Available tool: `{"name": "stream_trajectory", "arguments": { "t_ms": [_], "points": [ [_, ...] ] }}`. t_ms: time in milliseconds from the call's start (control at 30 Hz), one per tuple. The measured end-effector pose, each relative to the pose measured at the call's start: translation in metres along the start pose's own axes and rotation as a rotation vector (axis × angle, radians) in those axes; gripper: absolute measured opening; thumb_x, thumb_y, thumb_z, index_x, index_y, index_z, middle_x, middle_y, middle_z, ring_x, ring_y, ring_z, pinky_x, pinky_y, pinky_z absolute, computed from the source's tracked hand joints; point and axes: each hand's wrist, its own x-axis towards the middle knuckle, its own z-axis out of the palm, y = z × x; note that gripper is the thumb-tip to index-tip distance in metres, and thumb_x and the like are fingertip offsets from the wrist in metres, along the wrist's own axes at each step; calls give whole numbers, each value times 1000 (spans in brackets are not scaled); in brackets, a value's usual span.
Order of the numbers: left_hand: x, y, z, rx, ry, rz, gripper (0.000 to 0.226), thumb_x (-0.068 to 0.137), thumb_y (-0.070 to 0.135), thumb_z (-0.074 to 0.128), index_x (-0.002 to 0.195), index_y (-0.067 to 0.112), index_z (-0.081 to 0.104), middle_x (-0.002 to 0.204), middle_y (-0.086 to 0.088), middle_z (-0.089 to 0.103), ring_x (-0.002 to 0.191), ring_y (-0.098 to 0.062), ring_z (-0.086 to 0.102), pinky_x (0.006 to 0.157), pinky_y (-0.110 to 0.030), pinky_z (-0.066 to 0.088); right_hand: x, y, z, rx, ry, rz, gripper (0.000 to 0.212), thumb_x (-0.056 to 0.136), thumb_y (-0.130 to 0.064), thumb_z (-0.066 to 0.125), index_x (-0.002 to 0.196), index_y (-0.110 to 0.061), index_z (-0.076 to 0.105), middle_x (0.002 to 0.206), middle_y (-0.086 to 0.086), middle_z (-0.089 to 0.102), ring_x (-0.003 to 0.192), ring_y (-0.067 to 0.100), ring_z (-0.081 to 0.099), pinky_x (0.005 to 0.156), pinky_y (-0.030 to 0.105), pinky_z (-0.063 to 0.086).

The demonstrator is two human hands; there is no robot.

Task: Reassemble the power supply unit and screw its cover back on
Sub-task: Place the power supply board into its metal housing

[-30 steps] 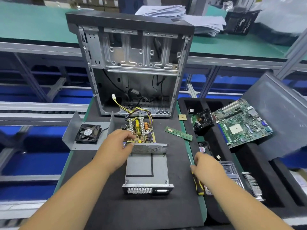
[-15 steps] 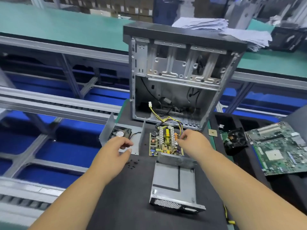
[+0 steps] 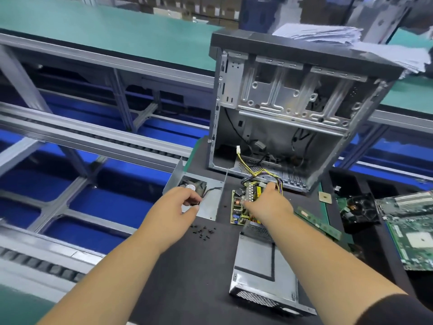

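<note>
Reaching: both bare arms stretch far over the black mat (image 3: 187,266).
Left hand (image 3: 180,202): fingers pinch the small black fan (image 3: 194,187) in the bent grey metal cover (image 3: 210,200).
Right hand (image 3: 267,202): fingers curl on the yellow-green circuit board (image 3: 237,207).
Grey metal box (image 3: 260,266): near, right of the small black screws (image 3: 203,231).

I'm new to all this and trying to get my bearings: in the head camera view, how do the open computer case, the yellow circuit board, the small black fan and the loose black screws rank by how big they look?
1. Computer case, by far the largest.
2. Circuit board, partly hidden by the right hand.
3. Black fan, partly covered by the left hand, so its rank against the board is unsure.
4. Screws, smallest.
</note>
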Motion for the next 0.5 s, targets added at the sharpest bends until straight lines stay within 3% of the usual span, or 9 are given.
{"name": "stream_trajectory", "arguments": {
  "t_ms": [233,367,500],
  "points": [
    [3,4,8,-12,-10,14,16,92,25,60,98,40,63,104,32,53,102,10,51,77,-11,41,4,8,-13,58,72,13,64,71,-59,60,113,-18,33,73,-5,58,60,14,53,48,27,36],
    [3,9,15,-17,-37,19,17,92,26,60,97,42,62,103,32,52,103,8,51,80,-15,46,5,19,-38,140,117,11,67,68,-62,57,120,-22,42,80,-6,55,75,23,55,56,30,39],
    [5,16,25,-21,-55,40,16,92,26,60,99,40,62,99,26,54,99,11,50,75,-5,40,1,33,-69,217,122,1,65,69,-60,56,124,-27,45,83,-4,64,80,21,60,63,32,46]
  ]
}}
